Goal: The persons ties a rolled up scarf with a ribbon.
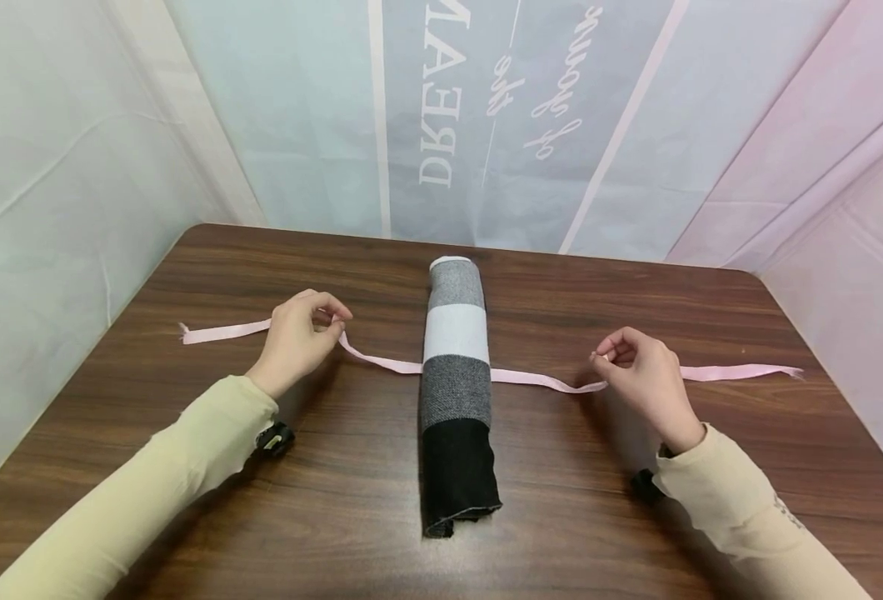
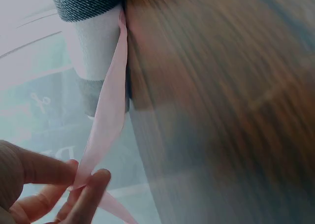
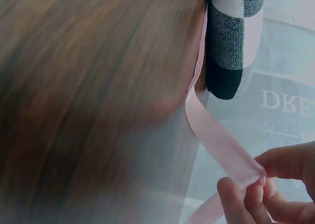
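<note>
A rolled cloth [image 1: 455, 392] with black, grey and white blocks lies lengthwise in the middle of the table. A pink ribbon [image 1: 527, 377] passes beneath it and runs out to both sides. My left hand [image 1: 301, 337] pinches the ribbon between thumb and fingers, left of the roll. On the other side my right hand [image 1: 642, 373] pinches it too. In the left wrist view the ribbon [image 2: 109, 106] stretches from under the roll to the fingertips. The right wrist view shows the ribbon [image 3: 219, 143] slanting to that hand's pinch. Frayed loose ends trail outward past both hands.
The dark wood-grain table [image 1: 351, 517] has rounded far corners. Behind it hangs a pale backdrop [image 1: 321, 125] with mirrored lettering, and light curtains flank both sides. A small black device [image 1: 275, 438] sits at the left wrist.
</note>
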The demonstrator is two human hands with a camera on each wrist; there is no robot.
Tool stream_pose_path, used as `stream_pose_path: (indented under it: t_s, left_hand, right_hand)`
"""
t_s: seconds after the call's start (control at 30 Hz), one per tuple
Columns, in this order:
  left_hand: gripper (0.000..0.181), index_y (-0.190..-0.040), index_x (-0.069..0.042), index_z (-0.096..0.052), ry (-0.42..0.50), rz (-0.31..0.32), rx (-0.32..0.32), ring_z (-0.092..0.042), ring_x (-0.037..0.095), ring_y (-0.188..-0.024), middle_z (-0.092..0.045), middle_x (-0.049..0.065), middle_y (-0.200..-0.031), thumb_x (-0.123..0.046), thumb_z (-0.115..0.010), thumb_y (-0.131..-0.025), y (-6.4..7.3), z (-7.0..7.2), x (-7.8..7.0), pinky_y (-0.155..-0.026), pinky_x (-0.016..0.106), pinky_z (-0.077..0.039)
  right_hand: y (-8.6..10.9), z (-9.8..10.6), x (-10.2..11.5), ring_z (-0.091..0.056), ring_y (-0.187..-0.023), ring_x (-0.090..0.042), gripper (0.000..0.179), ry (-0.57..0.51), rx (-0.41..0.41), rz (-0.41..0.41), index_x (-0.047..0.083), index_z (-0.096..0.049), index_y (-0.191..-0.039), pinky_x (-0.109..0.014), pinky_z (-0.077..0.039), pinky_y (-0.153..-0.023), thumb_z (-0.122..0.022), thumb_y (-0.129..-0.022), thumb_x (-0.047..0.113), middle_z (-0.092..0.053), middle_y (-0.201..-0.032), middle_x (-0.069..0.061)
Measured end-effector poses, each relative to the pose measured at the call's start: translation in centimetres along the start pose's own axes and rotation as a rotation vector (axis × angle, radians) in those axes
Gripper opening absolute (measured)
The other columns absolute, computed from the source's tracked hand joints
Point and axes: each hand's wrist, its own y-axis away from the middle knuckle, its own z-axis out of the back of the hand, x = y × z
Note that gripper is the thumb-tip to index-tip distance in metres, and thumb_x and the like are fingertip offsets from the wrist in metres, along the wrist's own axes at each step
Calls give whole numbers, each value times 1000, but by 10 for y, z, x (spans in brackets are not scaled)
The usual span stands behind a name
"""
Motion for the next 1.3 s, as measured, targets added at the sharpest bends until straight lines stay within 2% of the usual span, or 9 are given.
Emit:
stream_pose_path:
  t_s: [0.17, 0.27, 0.37, 0.47, 0.57, 0.7, 0.9, 1.17, 1.3]
  left_hand:
    - [21, -97, 0, -72, 67, -44, -33, -70, 26, -83, -70, 15, -100, 7, -55, -87, -1, -5, -4, -72, 27, -56]
    - [25, -103, 1, -71, 83, -57, -37, -70, 25, -82, -69, 16, -108, 7, -53, -88, -1, -6, -6, -69, 20, -53]
    - [31, -113, 2, -67, 96, -59, -22, -70, 26, -82, -67, 17, -111, 7, -51, -87, -2, -7, -9, -70, 23, -53]
    - [37, -122, 2, -62, 125, -52, -2, -69, 27, -82, -65, 18, -107, 8, -52, -87, -3, -7, -12, -71, 27, -54]
    - [41, -127, 2, -58, 145, -48, 10, -68, 27, -82, -63, 17, -105, 7, -53, -87, -5, -8, -15, -68, 21, -53]
    - [43, -129, 2, -56, 164, -51, 23, -69, 27, -81, -62, 17, -107, 7, -54, -86, -6, -8, -18, -64, 13, -50]
    - [50, -133, 2, -53, 213, -81, 45, -70, 28, -81, -59, 18, -113, 10, -55, -83, -7, -9, -22, -65, 15, -52]
    - [56, -137, 1, -48, 277, -130, 98, -70, 28, -83, -55, 17, -126, 13, -57, -82, -8, -13, -31, -65, 18, -54]
    - [58, -138, 0, -47, 305, -158, 114, -70, 27, -83, -54, 17, -129, 14, -57, -82, -10, -14, -35, -68, 22, -55]
  right_hand:
    - [-2, -4, 3, -55, -66, 13, 8, -48, -5, 25, 7, -70, -85, -8, -42, -59, -63, -82, 3, -71, -78, -9]
    - [-3, -6, 6, -62, -69, 6, 12, -90, 13, 44, 4, -71, -91, -8, -45, -59, -61, -86, 2, -73, -81, -13]
    - [-3, -6, 10, -67, -72, -3, 18, -125, 32, 51, 2, -71, -98, -8, -46, -59, -56, -88, -1, -73, -83, -15]
    - [-4, -7, 14, -66, -71, -1, 23, -139, 42, 58, 2, -70, -105, -8, -45, -58, -54, -89, -3, -73, -84, -16]
    - [-5, -7, 19, -65, -69, 2, 28, -160, 47, 59, 1, -68, -110, -10, -44, -57, -52, -88, -5, -73, -84, -18]
    - [-7, -9, 23, -68, -64, -6, 32, -187, 51, 51, -1, -64, -116, -10, -46, -56, -50, -88, -6, -72, -82, -21]
    - [-9, -13, 30, -69, -65, -18, 33, -240, 66, 44, -3, -62, -119, -11, -49, -58, -51, -87, -6, -71, -83, -23]
    - [-11, -19, 42, -68, -66, -9, 30, -298, 89, 43, -1, -62, -118, -17, -52, -56, -55, -89, -2, -71, -86, -23]
    - [-12, -21, 48, -68, -67, -12, 30, -291, 101, 57, 0, -62, -119, -18, -52, -56, -56, -90, 2, -71, -86, -22]
